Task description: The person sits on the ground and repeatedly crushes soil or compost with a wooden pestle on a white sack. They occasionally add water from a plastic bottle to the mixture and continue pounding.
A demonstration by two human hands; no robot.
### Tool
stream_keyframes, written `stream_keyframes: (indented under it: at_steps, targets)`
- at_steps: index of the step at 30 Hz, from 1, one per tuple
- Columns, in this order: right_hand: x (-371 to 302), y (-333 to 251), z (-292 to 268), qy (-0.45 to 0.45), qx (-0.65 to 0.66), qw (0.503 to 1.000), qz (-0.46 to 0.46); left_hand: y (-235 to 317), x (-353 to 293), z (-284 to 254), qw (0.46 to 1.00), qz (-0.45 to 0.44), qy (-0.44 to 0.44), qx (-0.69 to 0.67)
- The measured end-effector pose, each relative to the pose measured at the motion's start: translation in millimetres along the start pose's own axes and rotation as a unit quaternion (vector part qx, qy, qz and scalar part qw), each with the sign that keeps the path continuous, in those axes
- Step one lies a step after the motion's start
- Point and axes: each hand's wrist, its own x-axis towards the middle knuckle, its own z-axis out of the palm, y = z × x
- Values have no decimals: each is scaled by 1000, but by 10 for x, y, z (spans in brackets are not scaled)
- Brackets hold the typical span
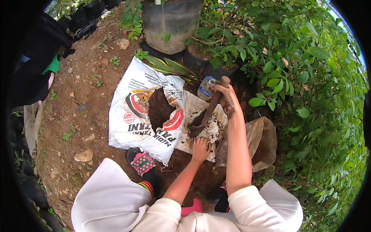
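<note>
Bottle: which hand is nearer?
Right. The right hand, gripping the tool, is just right of the bottle; the left hand is farther, on the person's side, at the dirty sack's near edge.

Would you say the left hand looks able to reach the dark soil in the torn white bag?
Probably yes: the left hand is close by, and the torn white bag leaves the dark soil exposed; the hand tool is off to the right.
</note>
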Motion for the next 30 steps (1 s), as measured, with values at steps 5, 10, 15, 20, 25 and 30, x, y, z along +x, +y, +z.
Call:
stream_keyframes:
  at_steps: [5, 10, 15, 20, 25, 30]
  targets:
    - [-278, -124, -61, -123, -17, 991, -42, -390, 45, -525, 983, -14, 88, 158]
    - [-609, -312, 267, 68, 51, 988, -128, -801, 121, -953, 956, 20, 167, 242]
    - [-382, 94, 233, -43, -127, 984, -117, -1034, 477, -1366, 949, 94, 147, 263]
    - [-543, 113, 315, -131, -54, 986, -88, -1206, 497, -1267, 942, 116, 111, 295]
    - [-931, -409, 327, 38, 39, 979, -195, -1303, 412, -1272, 947, 91, 110, 288]
    - [-57, 103, 98, 91, 7, 980, -179, -1219, 567, -1206, 951, 93, 109, 274]
